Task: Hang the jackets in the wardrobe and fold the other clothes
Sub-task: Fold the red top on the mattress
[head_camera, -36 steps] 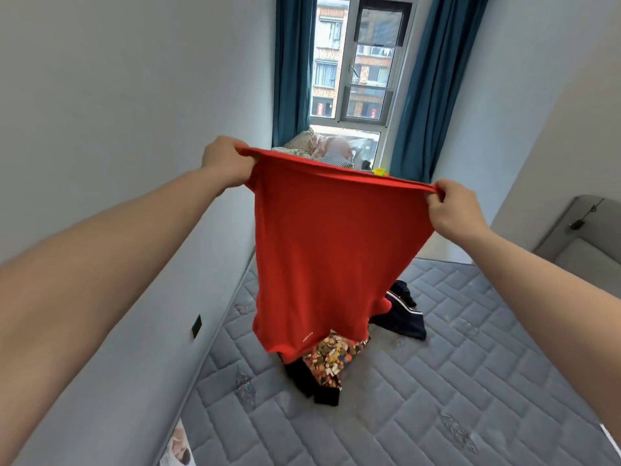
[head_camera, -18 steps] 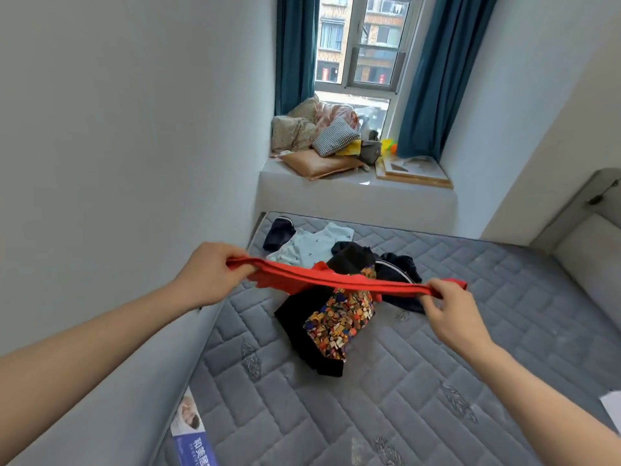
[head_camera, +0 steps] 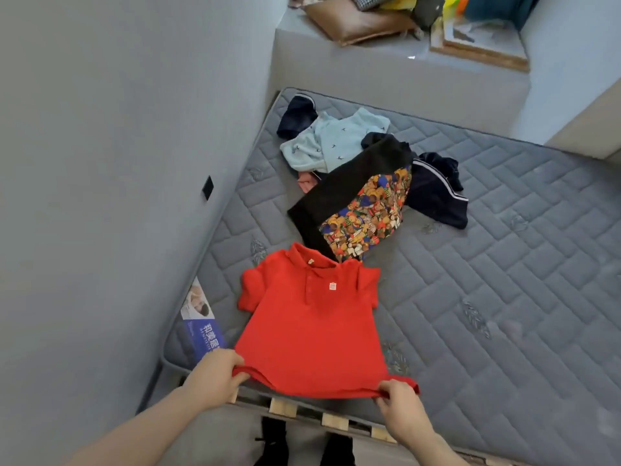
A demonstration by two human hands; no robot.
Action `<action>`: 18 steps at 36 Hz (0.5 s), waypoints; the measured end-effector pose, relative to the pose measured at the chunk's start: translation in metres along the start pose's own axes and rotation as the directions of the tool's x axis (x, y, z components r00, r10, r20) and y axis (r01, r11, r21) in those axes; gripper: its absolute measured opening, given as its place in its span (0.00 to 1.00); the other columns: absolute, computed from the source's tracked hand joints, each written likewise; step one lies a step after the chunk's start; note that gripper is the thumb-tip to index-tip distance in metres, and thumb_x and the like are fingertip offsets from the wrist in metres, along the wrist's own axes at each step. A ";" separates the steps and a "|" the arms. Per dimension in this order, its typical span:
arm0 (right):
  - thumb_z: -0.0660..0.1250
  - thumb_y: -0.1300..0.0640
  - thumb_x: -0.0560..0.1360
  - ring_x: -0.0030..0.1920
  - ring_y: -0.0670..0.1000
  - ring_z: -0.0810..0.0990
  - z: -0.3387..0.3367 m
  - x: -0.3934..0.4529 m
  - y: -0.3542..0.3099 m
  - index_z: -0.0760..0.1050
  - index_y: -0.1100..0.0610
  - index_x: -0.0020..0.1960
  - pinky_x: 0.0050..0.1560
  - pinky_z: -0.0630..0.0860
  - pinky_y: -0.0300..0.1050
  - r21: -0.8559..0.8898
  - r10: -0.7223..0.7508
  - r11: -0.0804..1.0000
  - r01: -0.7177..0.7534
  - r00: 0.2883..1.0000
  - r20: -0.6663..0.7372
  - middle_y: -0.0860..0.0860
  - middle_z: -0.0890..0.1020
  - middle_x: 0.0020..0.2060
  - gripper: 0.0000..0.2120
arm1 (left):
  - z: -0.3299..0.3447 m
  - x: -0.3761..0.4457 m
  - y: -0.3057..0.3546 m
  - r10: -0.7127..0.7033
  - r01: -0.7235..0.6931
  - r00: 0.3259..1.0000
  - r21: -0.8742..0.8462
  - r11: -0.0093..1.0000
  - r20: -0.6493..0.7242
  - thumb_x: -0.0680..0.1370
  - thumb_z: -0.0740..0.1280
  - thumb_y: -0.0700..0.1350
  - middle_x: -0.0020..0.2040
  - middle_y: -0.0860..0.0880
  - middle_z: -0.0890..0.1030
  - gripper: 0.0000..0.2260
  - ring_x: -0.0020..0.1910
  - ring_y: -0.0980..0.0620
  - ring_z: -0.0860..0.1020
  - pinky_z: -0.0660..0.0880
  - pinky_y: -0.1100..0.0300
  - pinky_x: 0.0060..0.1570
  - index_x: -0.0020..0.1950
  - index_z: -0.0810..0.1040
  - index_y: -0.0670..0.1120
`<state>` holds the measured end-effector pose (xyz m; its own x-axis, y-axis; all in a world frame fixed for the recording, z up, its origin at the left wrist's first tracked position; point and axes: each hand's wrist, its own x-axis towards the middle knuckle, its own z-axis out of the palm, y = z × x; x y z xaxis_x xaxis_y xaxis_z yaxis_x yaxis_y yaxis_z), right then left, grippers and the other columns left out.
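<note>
A red polo shirt (head_camera: 312, 327) lies spread flat, front up, on the grey quilted mattress (head_camera: 487, 297), collar pointing away from me. My left hand (head_camera: 215, 378) pinches the left corner of its hem at the mattress's near edge. My right hand (head_camera: 400, 401) pinches the right corner of the hem. Beyond the collar lies a heap of other clothes: a black garment with a colourful print (head_camera: 363, 210), a light blue top (head_camera: 332, 139), a navy striped piece (head_camera: 437, 193) and another navy piece (head_camera: 297, 114).
A grey wall (head_camera: 117, 163) runs close along the mattress's left side. A window ledge (head_camera: 386, 68) at the far end carries cushions and a framed board (head_camera: 484, 42). Wooden bed slats (head_camera: 332, 420) show below the mattress edge, and dark footwear (head_camera: 302, 445) stands beneath.
The red shirt went from hanging high between my hands to lying flat on the mattress. Both hands dropped toward me and still hold the hem corners. My view tilted downward.
</note>
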<state>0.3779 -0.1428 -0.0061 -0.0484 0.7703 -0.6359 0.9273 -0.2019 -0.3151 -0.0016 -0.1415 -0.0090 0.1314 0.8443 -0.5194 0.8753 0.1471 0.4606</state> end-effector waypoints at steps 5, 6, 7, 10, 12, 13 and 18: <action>0.65 0.58 0.76 0.46 0.48 0.76 0.053 0.010 0.022 0.80 0.49 0.43 0.46 0.67 0.40 -0.018 0.049 0.999 -0.048 0.994 0.098 0.45 0.76 0.41 0.07 | 0.071 0.011 -0.028 -0.034 0.034 0.997 0.010 0.999 0.074 0.78 0.69 0.52 0.40 0.55 0.78 0.08 0.49 0.49 0.80 0.69 0.58 0.48 0.48 0.84 0.49; 0.66 0.58 0.77 0.49 0.49 0.78 0.063 0.013 0.028 0.83 0.51 0.47 0.47 0.67 0.39 -0.006 0.057 0.998 -0.057 0.993 0.104 0.45 0.76 0.42 0.07 | 0.083 0.014 -0.035 -0.054 0.052 0.994 0.025 0.998 0.098 0.78 0.69 0.52 0.45 0.54 0.81 0.08 0.51 0.50 0.80 0.69 0.59 0.50 0.50 0.84 0.49; 0.66 0.58 0.77 0.52 0.50 0.79 0.073 0.015 0.034 0.84 0.52 0.51 0.48 0.68 0.38 0.009 0.070 0.997 -0.071 0.991 0.112 0.45 0.77 0.43 0.09 | 0.095 0.018 -0.040 -0.071 0.068 0.990 0.030 0.997 0.118 0.78 0.69 0.52 0.48 0.53 0.83 0.09 0.52 0.50 0.80 0.70 0.59 0.51 0.52 0.85 0.50; 0.67 0.57 0.78 0.55 0.47 0.81 0.098 0.024 0.043 0.85 0.49 0.54 0.52 0.69 0.34 0.042 0.141 0.988 -0.149 0.979 0.150 0.47 0.83 0.49 0.10 | 0.128 0.028 -0.054 -0.129 0.127 0.978 0.021 0.992 0.165 0.77 0.70 0.49 0.48 0.52 0.84 0.07 0.53 0.49 0.81 0.70 0.59 0.50 0.52 0.86 0.51; 0.68 0.57 0.77 0.52 0.44 0.82 0.111 0.030 0.045 0.85 0.47 0.49 0.47 0.68 0.30 0.060 0.176 0.980 -0.188 0.969 0.172 0.43 0.84 0.44 0.08 | 0.145 0.032 -0.060 -0.185 0.180 0.960 0.043 0.983 0.209 0.77 0.70 0.48 0.50 0.52 0.84 0.08 0.55 0.48 0.81 0.70 0.59 0.52 0.54 0.85 0.51; 0.68 0.57 0.76 0.50 0.43 0.82 0.118 0.034 0.047 0.84 0.46 0.45 0.45 0.68 0.29 0.067 0.199 0.974 -0.215 0.963 0.183 0.41 0.83 0.41 0.08 | 0.152 0.035 -0.063 -0.209 0.203 0.950 0.047 0.978 0.234 0.76 0.69 0.47 0.52 0.51 0.84 0.09 0.56 0.48 0.81 0.70 0.59 0.53 0.54 0.85 0.52; 0.67 0.54 0.77 0.57 0.49 0.83 0.137 0.065 0.048 0.82 0.48 0.49 0.55 0.73 0.38 0.065 0.293 0.942 -0.329 0.902 0.318 0.48 0.87 0.51 0.06 | 0.179 0.053 -0.069 -0.328 0.326 0.868 0.071 0.943 0.374 0.71 0.74 0.56 0.59 0.55 0.81 0.17 0.61 0.53 0.80 0.74 0.60 0.60 0.58 0.81 0.55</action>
<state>0.3689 -0.1851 -0.1591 0.1100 0.4432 -0.8896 0.8655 -0.4827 -0.1335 0.0284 -0.1997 -0.1973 0.0011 0.4915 -0.8709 0.9011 0.3772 0.2140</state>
